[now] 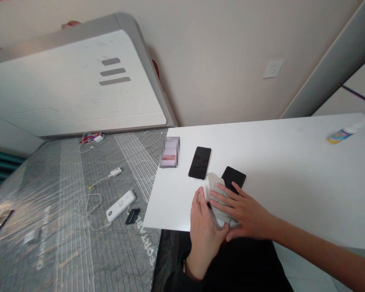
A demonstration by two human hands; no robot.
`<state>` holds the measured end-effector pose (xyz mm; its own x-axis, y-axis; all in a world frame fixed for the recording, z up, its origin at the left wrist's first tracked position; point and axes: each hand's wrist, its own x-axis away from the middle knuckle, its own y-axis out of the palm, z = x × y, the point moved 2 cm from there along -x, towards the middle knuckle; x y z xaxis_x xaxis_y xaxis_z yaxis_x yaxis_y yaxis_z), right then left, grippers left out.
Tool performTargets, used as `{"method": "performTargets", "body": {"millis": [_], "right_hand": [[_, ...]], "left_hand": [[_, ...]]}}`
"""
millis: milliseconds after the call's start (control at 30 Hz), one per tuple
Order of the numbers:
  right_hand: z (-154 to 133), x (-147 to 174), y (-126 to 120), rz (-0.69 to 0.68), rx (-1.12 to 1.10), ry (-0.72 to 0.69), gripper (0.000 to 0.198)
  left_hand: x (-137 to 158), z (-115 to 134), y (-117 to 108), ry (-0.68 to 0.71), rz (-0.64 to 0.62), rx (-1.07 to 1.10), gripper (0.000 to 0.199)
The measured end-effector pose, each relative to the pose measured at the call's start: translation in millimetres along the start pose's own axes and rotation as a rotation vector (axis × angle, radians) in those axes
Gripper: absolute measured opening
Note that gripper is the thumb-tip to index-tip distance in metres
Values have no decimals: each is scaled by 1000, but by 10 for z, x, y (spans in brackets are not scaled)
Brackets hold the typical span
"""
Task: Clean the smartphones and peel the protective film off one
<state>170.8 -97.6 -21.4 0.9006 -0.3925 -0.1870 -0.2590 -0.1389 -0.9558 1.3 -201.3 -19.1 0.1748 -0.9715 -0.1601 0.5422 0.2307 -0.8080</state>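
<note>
We are pressing a white cloth (pixel 216 190) onto a black phone (pixel 233 178), right hand (pixel 246 211) lying flat and open on top, left hand (pixel 204 231) gripping the cloth's near edge, second phone (pixel 200 162) lying beside on the white surface (pixel 292 170).

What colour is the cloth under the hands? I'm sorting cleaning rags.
The crumpled cloth is pale grey-white, seen best in the head view, pressed by the right hand.

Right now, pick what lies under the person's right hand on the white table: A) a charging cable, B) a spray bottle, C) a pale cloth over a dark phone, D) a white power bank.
C: the right hand presses a pale cloth down on a dark phone, whose far end pokes out beyond the fingers, on the white table.
</note>
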Motion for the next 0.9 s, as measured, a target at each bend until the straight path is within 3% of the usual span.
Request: {"method": "performTargets", "body": {"millis": [133,233,267,367,500,633,767,900], "right_hand": [[42,-8,-22,76,58,154,93],[18,2,-20,-27,15,-27,100],[26,7,-25,-32,28,-26,97],[83,26,-50,40,107,130,89],[76,66,-33,-28,89,-54,98],[187,145,-73,50,170,130,89],[194,219,-70,-62,131,-36,97],[274,246,-103,33,192,197,88]], "left_hand": [[-3,-13,3,3,-4,26,119],[-8,-14,0,19,-5,28,123],[-9,-14,-1,19,-1,31,123],[-9,-15,-4,9,10,37,118],[-14,-12,-2,32,0,36,121],[-23,-24,6,16,11,27,119],[-26,-32,14,41,23,15,120],[-31,-32,12,38,32,16,114]]}}
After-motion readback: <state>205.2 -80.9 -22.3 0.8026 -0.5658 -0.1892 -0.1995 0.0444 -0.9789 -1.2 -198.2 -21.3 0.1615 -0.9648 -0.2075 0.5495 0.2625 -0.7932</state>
